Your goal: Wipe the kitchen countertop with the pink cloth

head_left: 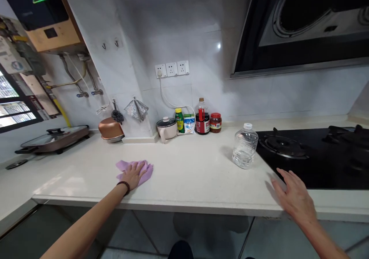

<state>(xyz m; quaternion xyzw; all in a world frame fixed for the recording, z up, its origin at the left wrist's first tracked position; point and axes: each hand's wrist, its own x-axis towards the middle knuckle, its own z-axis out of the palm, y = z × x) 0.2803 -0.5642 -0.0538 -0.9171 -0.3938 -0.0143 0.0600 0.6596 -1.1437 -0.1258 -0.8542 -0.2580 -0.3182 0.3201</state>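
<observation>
My left hand (pixel 133 175) lies flat with fingers spread on a pink cloth (pixel 145 168), pressing it onto the white countertop (pixel 187 174). A dark bead bracelet sits on that wrist. My right hand (pixel 292 195) rests open on the counter near its front edge, fingers stretched out, beside the black gas hob (pixel 317 159). It holds nothing. A clear plastic bottle (pixel 245 146) with a white cap stands upright just left of the hob, a little beyond my right hand.
Against the back wall stand a small cream electric pot (pixel 166 128), a green bottle (pixel 180 120), a white packet (pixel 189 123), a dark sauce bottle (pixel 202 117) and a red jar (pixel 215 122). A copper pot (pixel 110 129) and a lidded electric pan (pixel 54 137) sit at left. A range hood (pixel 302 24) hangs above the hob.
</observation>
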